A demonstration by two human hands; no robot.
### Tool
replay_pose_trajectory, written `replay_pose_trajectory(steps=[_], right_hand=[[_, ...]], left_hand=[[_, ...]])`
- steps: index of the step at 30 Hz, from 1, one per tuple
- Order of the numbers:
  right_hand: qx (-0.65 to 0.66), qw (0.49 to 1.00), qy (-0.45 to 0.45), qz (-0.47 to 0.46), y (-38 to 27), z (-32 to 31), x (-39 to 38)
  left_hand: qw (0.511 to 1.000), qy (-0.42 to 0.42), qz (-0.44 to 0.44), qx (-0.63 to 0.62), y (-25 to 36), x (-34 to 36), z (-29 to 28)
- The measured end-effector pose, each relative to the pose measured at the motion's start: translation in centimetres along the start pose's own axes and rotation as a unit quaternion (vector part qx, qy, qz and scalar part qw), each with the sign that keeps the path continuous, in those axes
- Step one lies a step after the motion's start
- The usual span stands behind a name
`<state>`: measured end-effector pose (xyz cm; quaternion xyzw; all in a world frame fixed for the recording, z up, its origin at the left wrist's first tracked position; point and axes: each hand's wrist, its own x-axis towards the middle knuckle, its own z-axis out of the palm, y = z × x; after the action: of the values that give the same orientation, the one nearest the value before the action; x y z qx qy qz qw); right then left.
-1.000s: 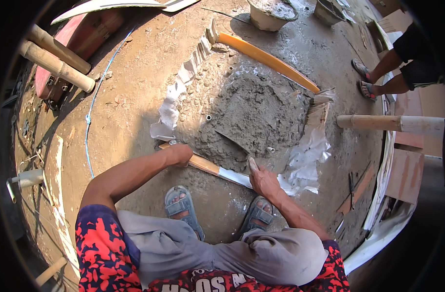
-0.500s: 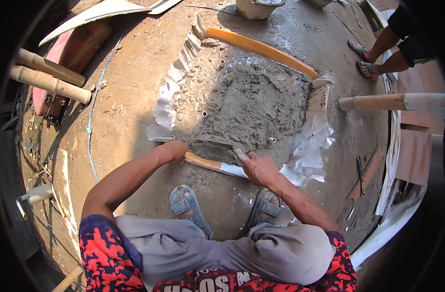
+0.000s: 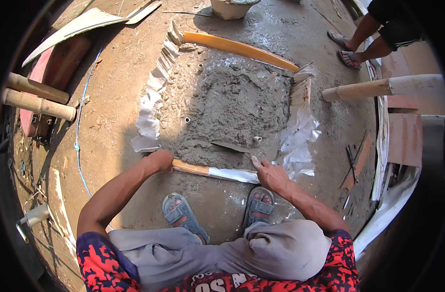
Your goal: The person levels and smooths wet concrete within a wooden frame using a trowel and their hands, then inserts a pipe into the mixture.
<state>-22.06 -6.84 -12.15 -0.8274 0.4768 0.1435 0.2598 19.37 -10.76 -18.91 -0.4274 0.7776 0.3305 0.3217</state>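
Across the middle of the frame, brown, damp ground [image 3: 113, 92] carries a rough, roughly four-sided bed of wet grey mortar [image 3: 227, 109], its left part in sunlight and more pebbly. Crumpled pale sheeting [image 3: 152, 104] stands along the bed's left side and shows again, silvery, down its right. At the upper right, another person's legs [image 3: 366, 41] end in sandals on the ground. An orange bar [image 3: 239, 47] borders the bed at the top, and a brown strip [image 3: 191, 168], its right part covered in silvery white, borders it at the bottom. On that strip's left end lies the left hand [image 3: 160, 160], back upward; its fingers are hidden, so whether they grip cannot be told. Just beside the strip's right end, the right hand [image 3: 270, 174] is curled around the handle of a trowel [image 3: 232, 147], whose dark blade lies at the mortar's lower edge, lower centre. Short pale tubes [image 3: 257, 139] poke out of the mortar.
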Motion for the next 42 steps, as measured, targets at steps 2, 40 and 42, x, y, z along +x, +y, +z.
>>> replay_pose_trajectory(steps=[2,40,42], right_hand=[[0.019,0.999,-0.034,-0.024,0.2,-0.8,0.0],[-0.226,0.971,0.026,0.070,8.5,-11.0,-1.1],[-0.226,0.970,0.063,0.056,7.8,-11.4,-0.8]], left_hand=[[1.000,0.015,0.000,-0.003,-0.1,-0.3,0.2],[0.999,-0.009,0.030,-0.024,1.2,-1.0,-1.3],[0.999,-0.022,0.029,-0.023,1.5,-1.0,-1.2]])
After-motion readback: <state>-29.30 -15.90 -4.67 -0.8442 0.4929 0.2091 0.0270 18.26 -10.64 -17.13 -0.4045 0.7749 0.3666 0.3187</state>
